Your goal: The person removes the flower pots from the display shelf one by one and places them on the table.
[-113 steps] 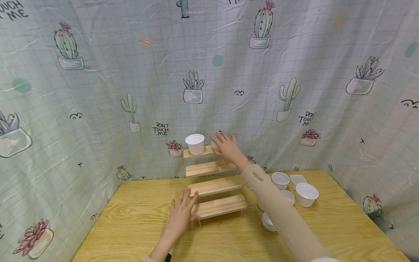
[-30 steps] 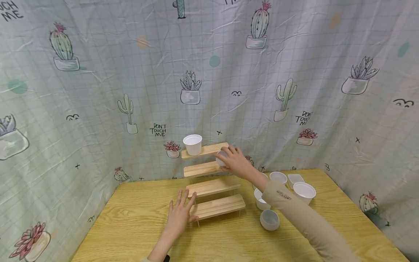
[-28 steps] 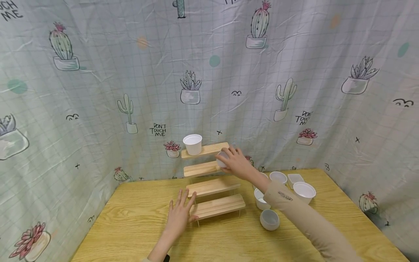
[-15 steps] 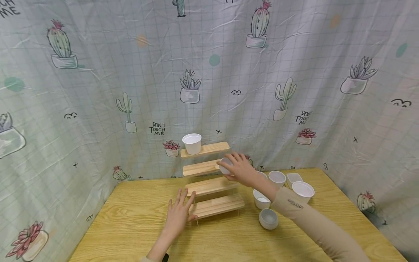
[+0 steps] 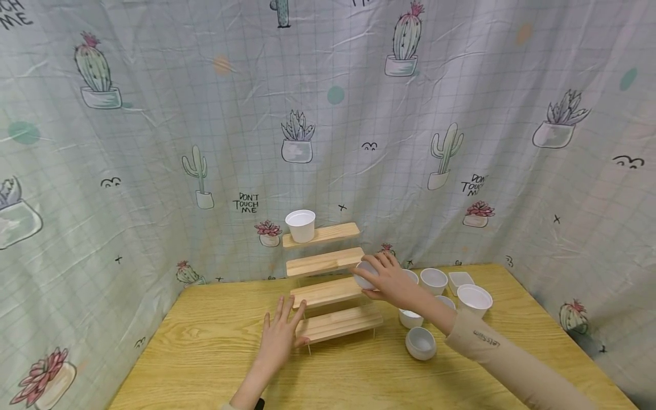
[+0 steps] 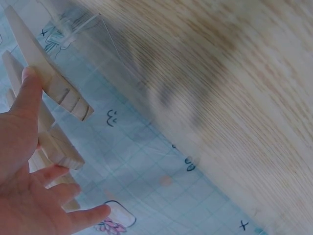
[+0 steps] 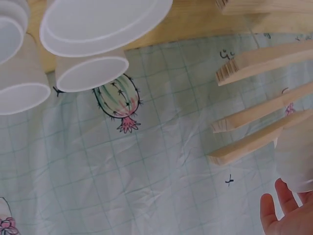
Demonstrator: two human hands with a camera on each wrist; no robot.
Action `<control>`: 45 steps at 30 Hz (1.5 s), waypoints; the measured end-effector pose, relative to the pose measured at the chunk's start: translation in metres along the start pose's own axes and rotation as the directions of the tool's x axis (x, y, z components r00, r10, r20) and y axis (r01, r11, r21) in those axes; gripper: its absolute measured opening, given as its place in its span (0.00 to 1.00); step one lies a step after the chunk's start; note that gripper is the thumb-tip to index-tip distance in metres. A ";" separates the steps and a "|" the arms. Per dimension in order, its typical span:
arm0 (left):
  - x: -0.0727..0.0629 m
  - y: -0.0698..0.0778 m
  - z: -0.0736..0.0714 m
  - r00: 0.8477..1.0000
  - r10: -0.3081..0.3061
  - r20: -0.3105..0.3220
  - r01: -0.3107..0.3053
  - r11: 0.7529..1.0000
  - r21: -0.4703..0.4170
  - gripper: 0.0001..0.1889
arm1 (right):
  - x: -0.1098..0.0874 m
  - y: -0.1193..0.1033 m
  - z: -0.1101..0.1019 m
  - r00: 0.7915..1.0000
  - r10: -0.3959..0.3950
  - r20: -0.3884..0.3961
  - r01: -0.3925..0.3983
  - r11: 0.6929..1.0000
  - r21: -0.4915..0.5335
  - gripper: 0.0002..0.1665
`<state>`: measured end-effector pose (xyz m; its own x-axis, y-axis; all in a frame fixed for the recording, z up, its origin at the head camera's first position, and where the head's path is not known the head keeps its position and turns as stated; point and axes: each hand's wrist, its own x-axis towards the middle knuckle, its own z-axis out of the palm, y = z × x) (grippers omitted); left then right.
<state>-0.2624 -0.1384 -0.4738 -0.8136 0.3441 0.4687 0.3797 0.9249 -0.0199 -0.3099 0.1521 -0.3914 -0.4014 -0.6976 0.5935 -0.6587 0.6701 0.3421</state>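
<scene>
My right hand (image 5: 392, 282) grips a small white bowl (image 5: 366, 275) beside the right ends of the middle steps of a four-step wooden display rack (image 5: 328, 291). In the right wrist view the bowl (image 7: 295, 157) overlaps the ends of the planks, with fingertips (image 7: 285, 196) against its rim. My left hand (image 5: 277, 337) is spread at the rack's lower left end. Its thumb (image 6: 29, 90) touches a plank in the left wrist view, and the other fingers stretch past the plank ends. On the top step, at the left, a white plastic tub (image 5: 301, 228) stands upright.
Right of the rack stand several white tubs, one large (image 5: 474, 299) and one at the back (image 5: 433, 280). A rounded bowl (image 5: 421, 343) sits nearer the front. A rectangular container (image 5: 460, 280) is at the back right. A cactus-print curtain (image 5: 328, 142) hangs behind the table (image 5: 220, 319).
My right hand has come down and to the right from the top step with the bowl in its grip, leaving that step's right end bare. The left hand stays at the rack.
</scene>
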 end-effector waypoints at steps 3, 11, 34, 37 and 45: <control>-0.001 0.000 0.001 1.000 0.001 -0.005 -0.001 1.000 0.001 0.43 | -0.010 -0.002 -0.005 1.000 -0.001 0.022 0.000 1.000 0.021 0.27; 0.000 -0.001 0.001 1.000 0.003 -0.011 -0.003 1.000 0.014 0.43 | -0.030 -0.005 -0.007 1.000 -0.017 0.005 0.017 1.000 0.022 0.30; -0.001 0.001 0.000 1.000 -0.002 -0.003 0.002 1.000 0.003 0.43 | -0.092 -0.007 -0.013 0.996 0.064 -0.057 -0.061 0.996 0.063 0.31; -0.001 0.001 0.000 1.000 -0.006 -0.002 0.006 1.000 0.003 0.43 | -0.101 -0.003 -0.015 0.996 0.077 -0.044 -0.074 0.995 0.067 0.28; 0.000 0.001 -0.001 1.000 -0.001 0.003 0.001 1.000 0.006 0.43 | -0.122 0.005 -0.021 0.991 0.116 -0.073 -0.110 0.990 0.086 0.25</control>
<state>-0.2612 -0.1378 -0.4726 -0.8152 0.3437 0.4661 0.3763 0.9262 -0.0247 -0.2506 0.2463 -0.4469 -0.4277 -0.5948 0.6807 -0.6631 0.7182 0.2109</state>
